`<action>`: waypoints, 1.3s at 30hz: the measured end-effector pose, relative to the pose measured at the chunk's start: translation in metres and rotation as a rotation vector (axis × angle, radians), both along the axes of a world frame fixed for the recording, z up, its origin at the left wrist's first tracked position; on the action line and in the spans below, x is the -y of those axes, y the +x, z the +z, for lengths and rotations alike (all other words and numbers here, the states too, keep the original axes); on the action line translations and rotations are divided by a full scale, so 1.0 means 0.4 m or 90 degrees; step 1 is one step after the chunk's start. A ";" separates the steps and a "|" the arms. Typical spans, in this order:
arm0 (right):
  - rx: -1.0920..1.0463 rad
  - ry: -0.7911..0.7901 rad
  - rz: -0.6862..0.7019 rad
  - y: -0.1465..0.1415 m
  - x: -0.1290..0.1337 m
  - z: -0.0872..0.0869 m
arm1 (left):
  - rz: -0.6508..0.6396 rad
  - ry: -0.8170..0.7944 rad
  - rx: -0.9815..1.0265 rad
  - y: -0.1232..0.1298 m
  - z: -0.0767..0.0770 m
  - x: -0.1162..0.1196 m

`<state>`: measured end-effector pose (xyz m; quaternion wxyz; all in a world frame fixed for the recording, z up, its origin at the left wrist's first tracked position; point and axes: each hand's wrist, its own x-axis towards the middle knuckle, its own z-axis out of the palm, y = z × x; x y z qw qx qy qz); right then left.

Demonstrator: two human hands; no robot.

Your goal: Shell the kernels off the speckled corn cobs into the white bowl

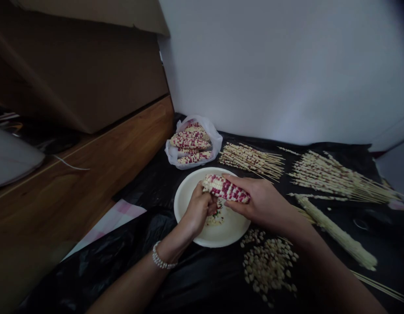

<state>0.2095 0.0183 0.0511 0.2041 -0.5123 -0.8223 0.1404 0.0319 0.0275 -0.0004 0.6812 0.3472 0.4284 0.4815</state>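
Note:
Above a white bowl (185, 192) is a corn cob (226, 188) with cream and dark-red kernels, tilted slightly down to the right. My right hand (254, 194) is wrapped round its right end. My left hand (200, 207) is closed at the cob's left end, its fingers pressed together against it; a beaded bracelet circles that wrist. Loose kernels (215, 219) lie in the bottom of the bowl, partly hidden by the left hand.
A plastic bag (216, 141) of cobs stands behind the bowl. Skewers with kernels (251, 159) and more skewers (329, 176) lie at the right, near a bare cob (339, 233) and a kernel pile (270, 266). Black plastic sheeting (195, 274) lies underneath. A cardboard box (90, 74) is at left.

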 end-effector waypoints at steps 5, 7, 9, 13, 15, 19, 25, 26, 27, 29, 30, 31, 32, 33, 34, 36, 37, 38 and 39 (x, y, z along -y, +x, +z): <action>0.037 0.013 -0.009 0.026 -0.015 -0.003 | -0.055 0.003 0.028 -0.014 0.019 0.003; 0.049 0.021 -0.013 0.034 -0.019 -0.006 | -0.062 -0.008 0.057 -0.019 0.027 -0.001; 0.065 0.030 -0.016 0.037 -0.021 -0.009 | -0.067 -0.021 0.080 -0.022 0.029 -0.005; 0.093 0.053 -0.020 0.035 -0.018 -0.013 | -0.065 -0.028 0.079 -0.020 0.026 -0.010; 0.114 0.067 -0.022 0.032 -0.012 -0.012 | -0.060 -0.025 0.065 -0.019 0.025 -0.009; 0.171 0.098 -0.032 0.018 0.002 -0.004 | -0.067 -0.012 0.051 -0.018 0.026 -0.007; 0.120 0.071 -0.012 0.007 0.002 -0.007 | -0.056 0.010 0.026 -0.011 0.013 -0.005; 0.094 0.061 -0.007 0.009 0.000 -0.009 | -0.050 0.009 0.021 -0.011 0.012 -0.004; 0.076 0.053 -0.005 0.011 -0.003 -0.011 | -0.047 0.009 0.020 -0.010 0.011 -0.003; 0.064 0.050 -0.005 0.018 -0.008 -0.014 | -0.058 0.009 0.029 -0.011 0.013 -0.002; 0.066 0.052 -0.007 0.022 -0.010 -0.015 | -0.068 0.010 0.036 -0.012 0.016 -0.001; 0.067 0.053 -0.007 0.025 -0.011 -0.014 | -0.076 0.011 0.044 -0.014 0.019 -0.001; 0.068 0.054 -0.007 0.029 -0.013 -0.014 | -0.080 0.011 0.050 -0.015 0.021 -0.002; 0.071 0.056 -0.008 0.031 -0.014 -0.013 | -0.082 0.010 0.056 -0.016 0.023 -0.002; 0.076 0.057 -0.012 0.033 -0.014 -0.013 | -0.080 0.007 0.059 -0.016 0.024 -0.003; 0.094 0.063 -0.019 0.034 -0.014 -0.012 | -0.073 -0.002 0.062 -0.016 0.024 -0.005; 0.104 0.067 -0.021 0.033 -0.013 -0.012 | -0.072 -0.006 0.062 -0.016 0.022 -0.006; 0.115 0.071 -0.022 0.033 -0.011 -0.012 | -0.072 -0.008 0.063 -0.015 0.021 -0.007; 0.125 0.076 -0.022 0.032 -0.010 -0.012 | -0.073 -0.008 0.064 -0.015 0.019 -0.008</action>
